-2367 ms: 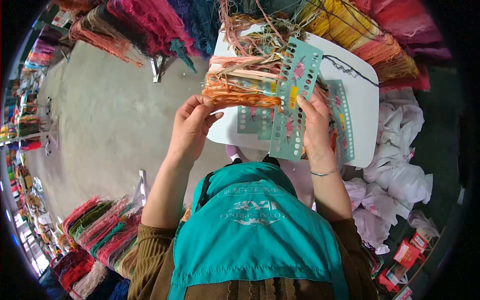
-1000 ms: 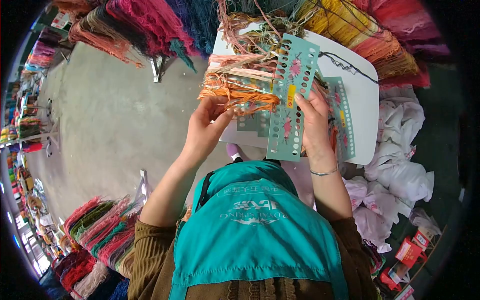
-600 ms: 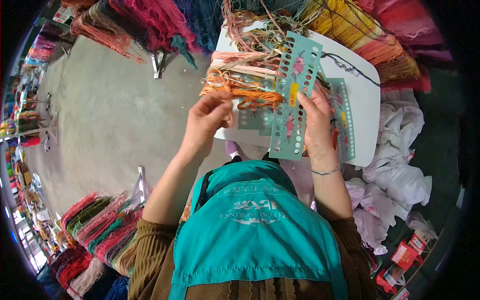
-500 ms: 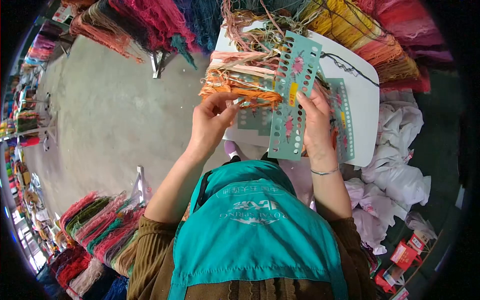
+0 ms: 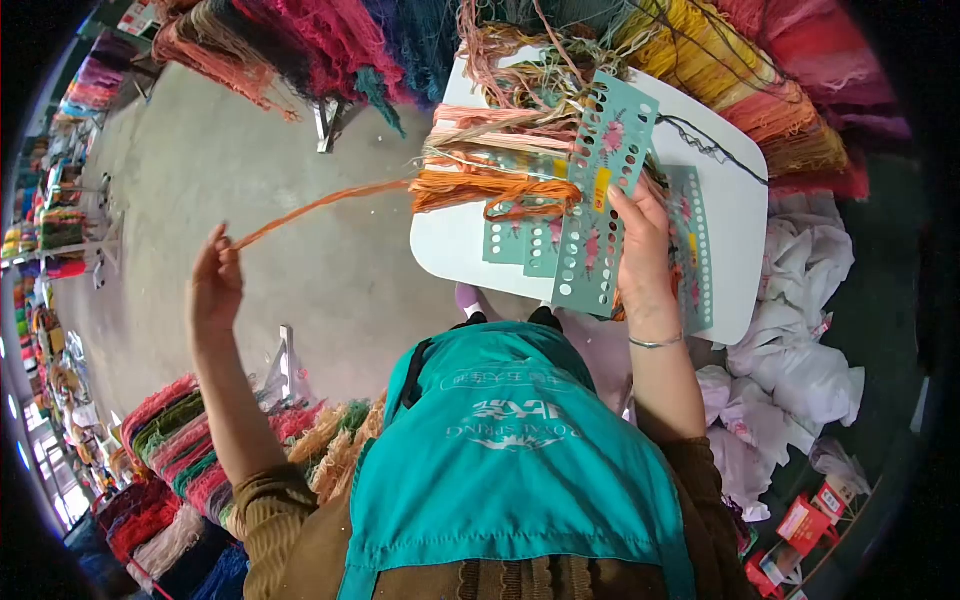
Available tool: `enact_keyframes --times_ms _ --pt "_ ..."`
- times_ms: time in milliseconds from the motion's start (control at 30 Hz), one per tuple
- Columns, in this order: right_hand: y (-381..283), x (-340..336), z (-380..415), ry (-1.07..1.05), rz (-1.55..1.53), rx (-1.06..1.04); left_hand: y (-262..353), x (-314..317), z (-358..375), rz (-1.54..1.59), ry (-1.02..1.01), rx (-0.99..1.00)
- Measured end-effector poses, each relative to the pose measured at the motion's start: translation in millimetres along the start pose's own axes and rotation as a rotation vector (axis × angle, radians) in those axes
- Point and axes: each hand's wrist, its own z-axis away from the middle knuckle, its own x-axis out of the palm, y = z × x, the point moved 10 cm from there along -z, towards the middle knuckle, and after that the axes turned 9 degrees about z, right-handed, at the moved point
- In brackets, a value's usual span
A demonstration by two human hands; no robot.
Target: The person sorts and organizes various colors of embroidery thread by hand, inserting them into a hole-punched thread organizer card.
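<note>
Far out to the left, my left hand [image 5: 217, 285] is closed on the end of an orange thread strand [image 5: 325, 206]. The strand runs taut to an orange thread bundle [image 5: 470, 190] on the white stool top. My right hand [image 5: 643, 245] grips a green floral card [image 5: 607, 190] by its right edge, thumb on the front near a yellow label. Round holes line both long sides of this card. Pink thread [image 5: 490, 125] lies above the orange bundle. More punched green cards [image 5: 687, 240] rest on the stool, partly covered by the held card and my hand.
The white stool top [image 5: 450, 255] stands before me. Hanging skeins [image 5: 310, 50] line the far side, with yellow and red ones [image 5: 750, 90] at right. White plastic bags [image 5: 800, 340] and red boxes [image 5: 805, 525] sit at right. More skeins [image 5: 190, 440] hang at lower left.
My left hand has swung from beside the card far to the left, drawing an orange strand out of the bundle. My right hand still holds the card, nearly in place.
</note>
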Motion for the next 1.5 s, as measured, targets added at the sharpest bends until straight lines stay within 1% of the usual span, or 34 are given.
enact_keyframes --times_ms 33,67,100,133,167,200,233,267,333,367,433,467,500,533,567,633,667,700,733,767,800,867,933,1000,1033,1100,1133,1200,1233,1300,1367,1400,1467,1500 --pt "1.0 1.0 -0.6 -0.004 0.001 0.001 20.2 -25.3 -4.8 0.061 -0.116 -0.079" --pt "1.1 -1.2 -0.9 0.024 -0.022 -0.004 52.7 -52.3 -0.9 0.035 -0.062 0.07" --pt "0.8 -3.5 -1.2 0.053 -0.045 -0.01 89.2 -72.7 10.5 -0.141 0.168 0.348" --pt "1.1 -3.1 -1.4 0.052 -0.043 -0.008 122.1 -70.9 35.9 -0.445 0.294 0.592" --pt "-0.9 -4.7 -1.4 0.068 -0.006 -0.029 159.4 -74.0 52.2 -0.986 0.357 0.807" --pt "-3.2 -6.4 -1.5 0.085 0.031 -0.051 150.5 13.2 98.0 -1.805 0.661 1.122" --pt "-2.9 -6.8 -1.6 0.085 0.033 -0.05 145.2 38.1 109.0 -2.084 0.812 1.186" --pt "-2.0 -7.6 -1.6 0.088 0.039 -0.044 141.2 53.1 113.4 -2.081 0.812 1.183" --pt "-2.1 -7.9 -1.1 0.088 0.049 -0.037 108.3 96.2 110.2 -2.369 0.615 1.179" --pt "-2.8 -7.0 -0.9 0.085 0.057 -0.035 96.3 110.2 107.0 -2.374 0.596 1.08" --pt "-1.8 -7.8 -1.0 0.082 0.069 -0.029 64.9 142.2 105.0 -2.26 0.345 1.207" --pt "-3.2 -8.9 -3.0 0.077 0.09 -0.057 40.9 162.5 106.4 -2.189 0.175 1.272" --pt "-5.4 -9.1 -4.1 0.072 0.11 -0.086 18.9 177.3 99.3 -2.061 0.071 1.094" --pt "-6.8 -7.8 -3.8 0.071 0.113 -0.086 -8.6 188.0 94.5 -1.842 -0.151 1.05" --pt "-7.0 -5.2 -3.4 0.064 0.082 -0.066 -35.3 198.1 89.2 -1.499 -0.324 0.912" --pt "-5.7 -5.3 -2.7 0.058 0.05 -0.047 -93.6 197.3 67.3 -0.865 -0.41 0.369" --pt "-1.8 -3.6 -3.8 0.022 0.013 -0.018 -121.1 197.2 54.9 -0.665 -0.397 0.288" --pt "1.5 -1.5 -4.9 -0.015 -0.024 0.009 -151.8 189.6 44.3 -0.424 -0.278 0.097" --pt "2.4 -2.1 -5.2 -0.014 -0.023 0.009 -182.2 182.3 30.7 -0.297 -0.263 -0.021" --pt "6.2 -2.9 -5.1 -0.002 -0.047 0.035 -205.3 183.4 25.9 -0.372 -0.188 -0.104" --pt "8.6 -3.6 -5.1 0.01 -0.07 0.059 -220.0 193.6 27.3 -0.468 -0.193 -0.129" --pt "3.9 0.3 -2.4 0.01 -0.061 0.055 -240.3 216.1 25.7 -0.63 -0.253 -0.09" --pt "-0.3 5.3 -0.7 0.008 -0.056 0.051 -250.9 231.9 23.3 -0.652 -0.263 -0.122" --pt "-2.4 10.6 0.1 -0.031 -0.064 0.059 -266.9 241.0 23.6 -0.666 -0.246 -0.26" --pt "-2.0 11.1 0.3 -0.028 -0.066 0.057 -271.2 244.4 22.6 -0.668 -0.248 -0.261" --pt "-4.9 8.8 -0.6 0.005 -0.066 0.014 -288.6 246.9 24.0 -0.452 -0.246 -0.385" --pt "-3.6 6.9 -1.2 0.008 -0.068 0.014 -292.2 245.8 22.6 -0.455 -0.247 -0.387" --pt "4.4 6.7 -1.8 -0.022 -0.134 0.05 -302.1 245.3 23.7 -0.276 -0.246 -0.453" --pt "5.8 5.7 -2.0 -0.021 -0.135 0.052 -301.2 243.9 24.4 -0.278 -0.245 -0.455" --pt "5.0 -0.6 -2.2 0.02 -0.097 0.02 -297.5 239.7 30.6 -0.064 -0.22 -0.522" --pt "7.3 -6.1 -3.4 0.035 -0.104 0.016 -275.8 237.0 37.8 0.014 -0.218 -0.513" --pt "8.7 -9.6 -3.8 0.046 -0.108 0.012 -268.9 233.2 38.1 0.083 -0.25 -0.535" --pt "13.3 -13.2 -6.6 0.043 -0.087 0.0 -247.0 236.9 43.3 0.061 -0.318 -0.485" --pt "13.5 -14.5 -8.3 0.038 -0.065 -0.013 -235.7 234.3 41.2 0.001 -0.373 -0.407"
